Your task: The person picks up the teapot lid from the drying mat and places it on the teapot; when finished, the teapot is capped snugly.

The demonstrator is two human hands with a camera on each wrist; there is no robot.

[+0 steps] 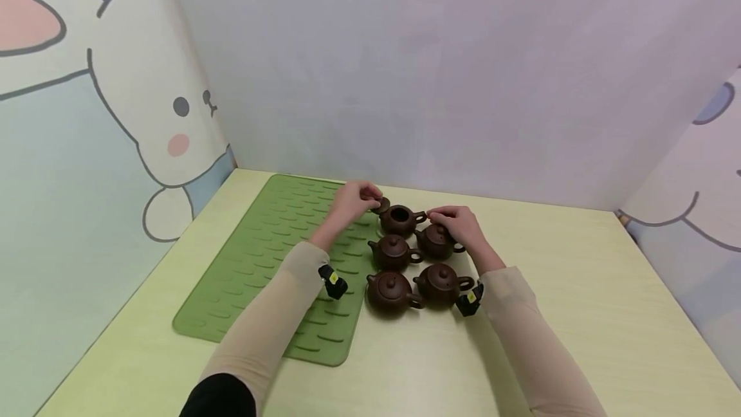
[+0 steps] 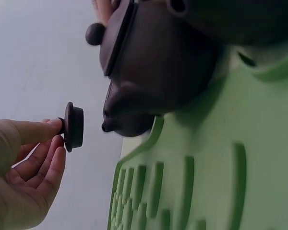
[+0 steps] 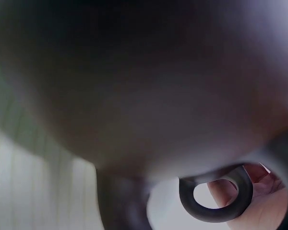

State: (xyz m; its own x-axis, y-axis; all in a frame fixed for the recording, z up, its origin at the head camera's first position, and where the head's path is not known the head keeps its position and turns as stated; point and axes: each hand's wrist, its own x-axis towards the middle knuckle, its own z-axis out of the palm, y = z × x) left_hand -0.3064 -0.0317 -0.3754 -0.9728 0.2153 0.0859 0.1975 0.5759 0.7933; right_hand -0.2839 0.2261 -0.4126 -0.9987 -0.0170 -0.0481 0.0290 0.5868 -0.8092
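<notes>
My left hand (image 1: pixel 354 201) pinches a small dark brown teapot lid (image 2: pixel 76 127) by its knob. It holds the lid upright on edge, beside the spout side of a lidless teapot (image 1: pixel 395 224) whose round mouth faces up. My right hand (image 1: pixel 460 222) reaches in from the other side, its fingertips together at that teapot's handle (image 1: pixel 420 217). Beneath the right palm sits a lidded teapot (image 1: pixel 435 248). In the right wrist view a blurred teapot body (image 3: pixel 149 96) fills most of the picture, and the right hand (image 3: pixel 259 211) shows only partly behind handles.
Three more lidded teapots stand nearer: one at the middle left (image 1: pixel 390 253), one at the front left (image 1: pixel 389 301), one at the front right (image 1: pixel 442 278). A green ridged mat (image 1: pixel 255 262) lies left of them on the pale table (image 1: pixel 579 301). A wall (image 1: pixel 417 82) rises behind.
</notes>
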